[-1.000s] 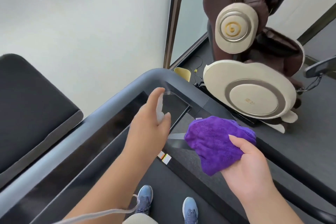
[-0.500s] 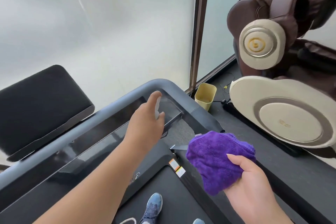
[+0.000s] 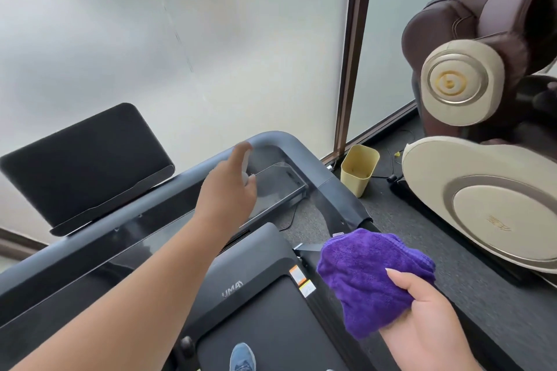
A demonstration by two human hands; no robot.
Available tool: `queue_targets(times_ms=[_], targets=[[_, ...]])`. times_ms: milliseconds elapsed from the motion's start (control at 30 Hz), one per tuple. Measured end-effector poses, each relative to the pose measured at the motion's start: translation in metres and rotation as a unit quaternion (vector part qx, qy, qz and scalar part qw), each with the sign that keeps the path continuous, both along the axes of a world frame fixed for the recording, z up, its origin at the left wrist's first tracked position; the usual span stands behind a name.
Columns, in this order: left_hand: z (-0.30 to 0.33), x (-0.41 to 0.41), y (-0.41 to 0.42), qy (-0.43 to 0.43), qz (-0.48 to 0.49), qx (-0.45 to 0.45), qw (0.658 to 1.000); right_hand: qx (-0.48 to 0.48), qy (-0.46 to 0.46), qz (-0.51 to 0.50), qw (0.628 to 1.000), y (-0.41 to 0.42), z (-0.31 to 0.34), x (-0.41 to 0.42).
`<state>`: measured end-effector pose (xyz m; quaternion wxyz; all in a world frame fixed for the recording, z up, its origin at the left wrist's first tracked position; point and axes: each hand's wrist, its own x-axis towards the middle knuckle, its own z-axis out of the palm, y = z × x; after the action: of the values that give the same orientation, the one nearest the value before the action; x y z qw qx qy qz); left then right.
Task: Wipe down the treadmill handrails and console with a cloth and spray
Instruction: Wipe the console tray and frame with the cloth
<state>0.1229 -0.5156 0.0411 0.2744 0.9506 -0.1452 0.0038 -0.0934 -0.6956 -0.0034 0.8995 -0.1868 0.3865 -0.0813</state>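
Observation:
My left hand (image 3: 229, 190) is stretched forward over the treadmill's glossy black console (image 3: 144, 235), wrapped around a small white spray bottle (image 3: 245, 173) that is mostly hidden by the fingers, the index finger on top. A faint mist hangs near the curved grey handrail (image 3: 286, 141) at its right corner. My right hand (image 3: 428, 322) is lower right, gripping a bunched purple cloth (image 3: 367, 277) in the air beside the right handrail. The black running deck (image 3: 265, 331) lies below.
A black tablet-like screen (image 3: 84, 159) stands behind the console on the left. Frosted glass wall ahead with a brown frame post (image 3: 352, 54). A yellow bin (image 3: 358, 169) sits on the floor, and a brown and cream massage chair (image 3: 470, 129) fills the right side.
The view has tilted up and leftwards relative to the treadmill. My left hand with the bottle has stayed aimed at the handrail's right corner; the cloth hand has stayed low on the right.

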Motion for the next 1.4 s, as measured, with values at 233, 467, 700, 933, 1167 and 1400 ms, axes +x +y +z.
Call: queue_targets(times_ms=[233, 467, 700, 933, 1167, 1400], targets=[[-0.003, 0.025, 0.009, -0.050, -0.010, 0.004, 0.999, -0.023, -0.001, -0.004, 1.000, 0.009, 0.005, 0.017], [-0.005, 0.060, 0.032, 0.003, 0.037, -0.113, 0.993, -0.048, 0.011, -0.031, 0.998, 0.043, 0.015, 0.041], [-0.016, 0.080, 0.068, 0.051, -0.062, -0.103, 0.991, -0.279, 0.079, -0.151, 0.945, 0.063, 0.041, 0.098], [-0.038, 0.087, 0.098, 0.107, -0.125, -0.140, 0.976, -0.770, 0.261, 0.302, 0.498, 0.038, -0.031, 0.174], [-0.055, 0.102, 0.122, 0.123, -0.116, -0.129, 0.977, -0.845, 0.331, 0.372, 0.197, 0.017, -0.071, 0.201], [-0.065, 0.120, 0.128, 0.123, -0.084, -0.111, 0.983, -0.852, 0.315, 0.355, 0.220, 0.027, -0.072, 0.274]])
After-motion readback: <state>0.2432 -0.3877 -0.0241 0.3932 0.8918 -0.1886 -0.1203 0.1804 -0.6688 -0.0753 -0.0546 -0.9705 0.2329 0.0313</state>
